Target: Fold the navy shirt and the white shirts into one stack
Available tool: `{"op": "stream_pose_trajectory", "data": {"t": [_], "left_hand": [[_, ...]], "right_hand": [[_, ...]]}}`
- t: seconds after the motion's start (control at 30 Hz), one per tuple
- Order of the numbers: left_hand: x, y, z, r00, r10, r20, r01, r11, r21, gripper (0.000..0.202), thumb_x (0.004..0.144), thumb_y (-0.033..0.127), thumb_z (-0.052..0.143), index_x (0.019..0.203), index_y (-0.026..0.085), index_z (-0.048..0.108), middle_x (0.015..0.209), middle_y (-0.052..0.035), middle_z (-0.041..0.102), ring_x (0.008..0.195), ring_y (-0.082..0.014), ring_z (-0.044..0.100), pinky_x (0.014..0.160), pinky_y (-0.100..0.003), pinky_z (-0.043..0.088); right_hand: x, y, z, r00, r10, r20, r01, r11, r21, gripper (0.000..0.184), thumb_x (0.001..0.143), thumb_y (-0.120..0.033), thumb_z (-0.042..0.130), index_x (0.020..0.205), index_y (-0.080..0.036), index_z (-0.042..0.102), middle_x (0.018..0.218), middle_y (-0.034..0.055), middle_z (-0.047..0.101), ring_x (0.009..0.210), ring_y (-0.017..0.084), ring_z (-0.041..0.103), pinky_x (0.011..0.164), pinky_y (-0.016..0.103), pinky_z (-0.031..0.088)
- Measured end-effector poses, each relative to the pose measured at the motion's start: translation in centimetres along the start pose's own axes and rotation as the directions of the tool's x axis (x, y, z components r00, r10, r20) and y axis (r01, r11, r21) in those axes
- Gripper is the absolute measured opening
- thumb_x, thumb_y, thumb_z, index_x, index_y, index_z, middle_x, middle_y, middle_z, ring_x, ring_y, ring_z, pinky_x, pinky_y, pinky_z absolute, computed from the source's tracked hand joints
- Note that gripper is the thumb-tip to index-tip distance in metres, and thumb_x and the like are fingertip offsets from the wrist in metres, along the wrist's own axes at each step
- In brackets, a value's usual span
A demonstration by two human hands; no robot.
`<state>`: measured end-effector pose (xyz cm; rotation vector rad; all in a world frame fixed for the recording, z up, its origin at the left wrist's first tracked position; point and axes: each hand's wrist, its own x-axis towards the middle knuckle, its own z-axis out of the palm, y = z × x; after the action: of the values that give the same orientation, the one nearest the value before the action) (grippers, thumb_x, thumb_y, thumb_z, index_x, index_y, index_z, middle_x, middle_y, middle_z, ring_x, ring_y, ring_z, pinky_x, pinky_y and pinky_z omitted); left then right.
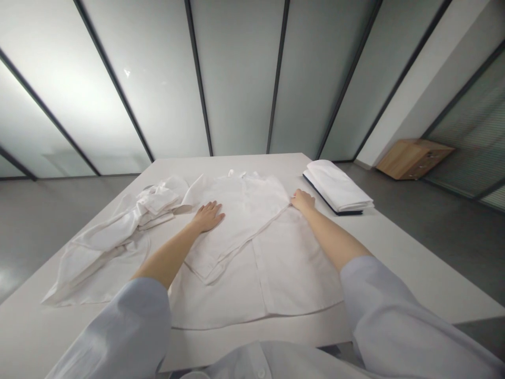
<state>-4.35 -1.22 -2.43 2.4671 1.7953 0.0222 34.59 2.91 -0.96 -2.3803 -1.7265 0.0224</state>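
A white shirt (240, 295) lies spread on the table, its collar at the far side and its hem towards me. One sleeve is laid slantwise across the front, with its cuff end near the lower left. My left hand (209, 216) rests flat on the left part of the shirt, fingers spread. At the right edge of the shirt, my right hand (303, 200) is closed on the fabric where the slanting sleeve begins. Its fingertips are partly hidden.
To the left, a crumpled heap of white clothing (106, 237) lies on the pale table (398, 263). A folded white stack (339, 184) with a dark bottom layer sits at the right edge. Frosted glass panels (240, 79) stand behind, and a wooden cabinet (406, 158) is on the floor.
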Motion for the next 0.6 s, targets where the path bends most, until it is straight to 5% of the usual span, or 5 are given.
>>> {"op": "stream_pose_trajectory", "data": {"t": [0.17,0.27,0.47,0.6], "left_hand": [[-0.7,-0.2,-0.1,1.000,0.004,0.006,-0.004,1.000,0.031,0.064,0.098,0.049,0.025,0.152,0.015,0.030,0.160,-0.0138,0.022,0.148,-0.0266,0.019,0.118,-0.044,0.018],[-1.3,-0.3,0.0,1.000,0.010,0.007,-0.011,0.999,0.041,0.064,0.098,0.049,0.025,0.152,0.015,0.029,0.160,-0.0134,0.022,0.148,-0.0260,0.018,0.118,-0.043,0.018],[-1.7,-0.3,-0.1,1.000,0.002,0.009,-0.002,1.000,0.023,0.063,0.097,0.050,0.027,0.151,0.017,0.031,0.160,-0.0125,0.022,0.148,-0.0262,0.019,0.118,-0.044,0.018],[-1.4,-0.1,-0.3,1.000,-0.014,-0.010,0.014,1.000,-0.006,0.062,0.096,0.050,0.032,0.149,0.018,0.036,0.159,-0.0126,0.027,0.146,-0.0272,0.024,0.117,-0.044,0.021]], "right_hand": [[0.1,-1.1,0.8,0.937,-0.350,-0.012,0.350,0.936,0.023,0.044,0.095,-0.031,0.041,0.136,-0.020,0.051,0.141,0.0121,0.053,0.126,0.024,0.050,0.100,0.035,0.039],[-0.4,-1.2,1.9,0.901,-0.432,0.044,0.433,0.902,-0.002,0.041,0.097,-0.036,0.040,0.134,-0.024,0.053,0.145,0.0085,0.049,0.131,0.023,0.046,0.103,0.036,0.038],[0.4,-2.2,1.9,0.970,-0.242,-0.016,0.241,0.969,-0.051,0.038,0.092,-0.025,0.044,0.125,-0.017,0.061,0.128,0.0165,0.061,0.117,0.029,0.056,0.094,0.040,0.044],[1.9,-3.8,1.3,0.996,-0.064,0.067,0.063,0.998,0.012,0.039,0.091,-0.029,0.045,0.120,-0.012,0.064,0.119,0.0203,0.065,0.113,0.032,0.060,0.090,0.040,0.047]]}}
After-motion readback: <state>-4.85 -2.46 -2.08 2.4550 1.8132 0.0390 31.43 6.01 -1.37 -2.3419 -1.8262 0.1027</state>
